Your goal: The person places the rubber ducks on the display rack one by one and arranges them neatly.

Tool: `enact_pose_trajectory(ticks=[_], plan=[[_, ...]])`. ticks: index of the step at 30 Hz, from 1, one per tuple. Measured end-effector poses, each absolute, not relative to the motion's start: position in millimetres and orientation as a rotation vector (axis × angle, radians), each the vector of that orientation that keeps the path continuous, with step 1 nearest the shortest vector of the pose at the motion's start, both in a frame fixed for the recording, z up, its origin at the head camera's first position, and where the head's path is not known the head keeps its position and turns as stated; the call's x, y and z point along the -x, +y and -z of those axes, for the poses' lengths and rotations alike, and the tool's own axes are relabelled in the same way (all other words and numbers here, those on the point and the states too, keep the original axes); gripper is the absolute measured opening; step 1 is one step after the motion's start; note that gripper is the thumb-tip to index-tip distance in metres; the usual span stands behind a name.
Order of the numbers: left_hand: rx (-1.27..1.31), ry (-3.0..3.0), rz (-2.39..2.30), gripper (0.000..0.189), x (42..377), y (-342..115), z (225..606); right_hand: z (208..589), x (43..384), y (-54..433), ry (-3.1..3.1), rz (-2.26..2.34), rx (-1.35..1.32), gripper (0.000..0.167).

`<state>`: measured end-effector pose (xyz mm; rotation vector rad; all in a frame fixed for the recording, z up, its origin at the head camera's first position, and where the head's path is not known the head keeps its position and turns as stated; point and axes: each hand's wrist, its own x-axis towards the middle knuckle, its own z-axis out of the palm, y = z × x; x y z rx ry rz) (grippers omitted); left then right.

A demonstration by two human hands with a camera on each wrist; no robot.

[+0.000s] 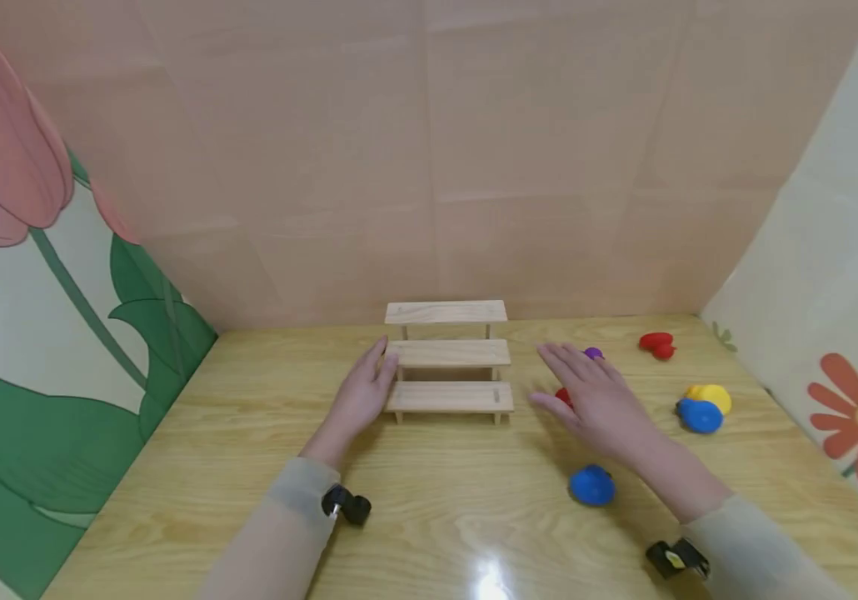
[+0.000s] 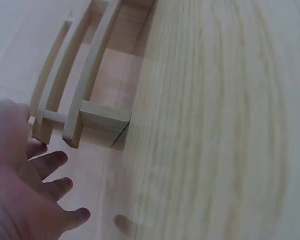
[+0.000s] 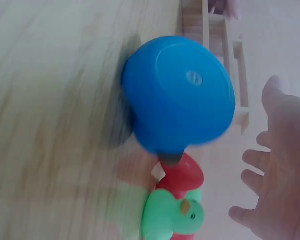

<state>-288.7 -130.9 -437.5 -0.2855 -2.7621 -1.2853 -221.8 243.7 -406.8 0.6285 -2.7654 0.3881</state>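
A small three-step wooden shelf (image 1: 447,352) stands on the table near the back wall. My left hand (image 1: 361,392) is at its left end, thumb by the end of the middle board and fingers loosely extended; in the left wrist view the fingers (image 2: 55,190) are spread beside the shelf. To the shelf's right, my right hand (image 1: 600,408) hovers with straight fingers and holds nothing. Under and around it are toy ducks: a blue one (image 3: 180,95) nearest the wrist camera, a red one (image 3: 182,175) and a green one (image 3: 170,215). The green duck is hidden by the hand in the head view.
A purple toy (image 1: 593,353) shows behind the right fingers. Farther right lie red toys (image 1: 655,342), a yellow duck (image 1: 712,397) and another blue duck (image 1: 701,417). A plain pinkish wall (image 1: 324,167) closes the back, with flower-printed panels (image 1: 841,292) at both sides.
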Motion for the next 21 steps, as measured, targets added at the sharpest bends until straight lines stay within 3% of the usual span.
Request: enact_pose_trajectory(ticks=[21], plan=[[0.354,-2.557,1.825,0.065,293.5,-131.7,457.0,407.1,193.8,288.6,-2.749,-0.58,-0.644,0.077]])
